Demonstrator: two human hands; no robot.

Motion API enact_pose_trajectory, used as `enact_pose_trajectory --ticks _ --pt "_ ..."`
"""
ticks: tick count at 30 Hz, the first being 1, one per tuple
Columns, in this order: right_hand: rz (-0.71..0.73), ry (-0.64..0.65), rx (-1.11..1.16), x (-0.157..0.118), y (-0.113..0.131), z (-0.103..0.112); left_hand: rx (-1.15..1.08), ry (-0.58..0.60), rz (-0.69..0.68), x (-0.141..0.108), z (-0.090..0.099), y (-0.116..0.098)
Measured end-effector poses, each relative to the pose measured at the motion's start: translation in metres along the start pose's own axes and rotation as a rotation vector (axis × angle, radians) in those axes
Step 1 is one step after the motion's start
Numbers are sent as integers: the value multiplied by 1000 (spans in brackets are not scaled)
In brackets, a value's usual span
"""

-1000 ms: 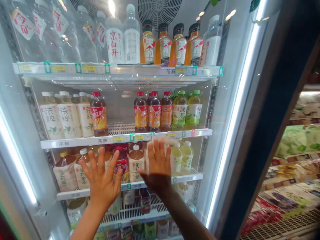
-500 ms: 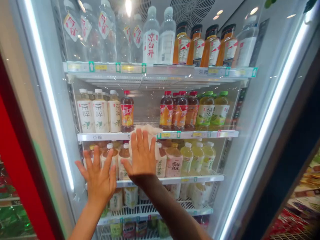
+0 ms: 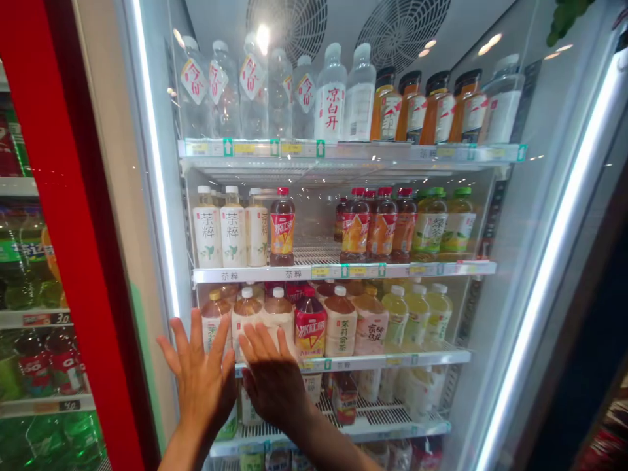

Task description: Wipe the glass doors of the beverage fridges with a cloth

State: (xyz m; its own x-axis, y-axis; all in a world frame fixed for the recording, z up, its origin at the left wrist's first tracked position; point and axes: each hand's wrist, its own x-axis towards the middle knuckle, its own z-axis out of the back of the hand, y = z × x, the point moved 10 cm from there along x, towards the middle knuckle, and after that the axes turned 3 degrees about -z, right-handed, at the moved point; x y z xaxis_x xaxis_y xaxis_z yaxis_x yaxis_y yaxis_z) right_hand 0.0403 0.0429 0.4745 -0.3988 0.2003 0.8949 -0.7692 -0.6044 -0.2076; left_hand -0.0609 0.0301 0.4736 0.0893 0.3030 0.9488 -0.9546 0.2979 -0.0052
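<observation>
My left hand [image 3: 202, 373] is open, its fingers spread flat toward the glass front of a drinks cooler, before the lower left shelves. Close beside it, my right hand [image 3: 275, 379] lies flat with stretched fingers over a pale cloth [image 3: 285, 322]. Only part of that cloth shows past the fingertips; the palm hides the rest. Behind the glass, near my right fingers, stand a bottle with a red label [image 3: 310, 327] and a white-labelled tea bottle [image 3: 340, 327].
Clear water bottles [image 3: 330, 98] and amber bottles [image 3: 387, 111] fill the top shelf. Below are white bottles [image 3: 206, 229], red-capped bottles [image 3: 282, 229] and green-capped bottles [image 3: 434, 222]. Bright light strips [image 3: 157, 163] run down both sides. A red frame [image 3: 63, 196] borders another drinks display at left.
My right hand has moved down with the cloth and now sits lower on the glass. The left hand stays spread, slightly lower. The view has shifted left, showing more of the neighbouring display.
</observation>
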Motion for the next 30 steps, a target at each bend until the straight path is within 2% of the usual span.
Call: enact_pose_trajectory --ticks 5,10,12,15,17,23,27,30 --pt "-125 -32 -94 6 -14 1 -71 -4 10 -8 -10 -11" --pt "-168 -36 -143 -48 -40 6 -100 -18 -2 -12 -17 -34" --pt "-204 -35 -160 -56 -60 15 -102 -10 -18 -10 -22 -48" --pt "-322 -43 -178 -44 -102 36 -119 -7 -34 -2 -32 -76" --pt "-359 -40 -180 -45 -124 43 -133 -8 -47 1 -41 -96" --pt "-284 -119 -223 -128 -155 56 -136 56 -58 -11 -77 -155" --pt "-402 -90 -225 -139 -209 75 -148 97 -90 -9 -96 -200" --pt "-390 -81 -222 -153 -232 86 -178 96 -108 -3 -106 -232"
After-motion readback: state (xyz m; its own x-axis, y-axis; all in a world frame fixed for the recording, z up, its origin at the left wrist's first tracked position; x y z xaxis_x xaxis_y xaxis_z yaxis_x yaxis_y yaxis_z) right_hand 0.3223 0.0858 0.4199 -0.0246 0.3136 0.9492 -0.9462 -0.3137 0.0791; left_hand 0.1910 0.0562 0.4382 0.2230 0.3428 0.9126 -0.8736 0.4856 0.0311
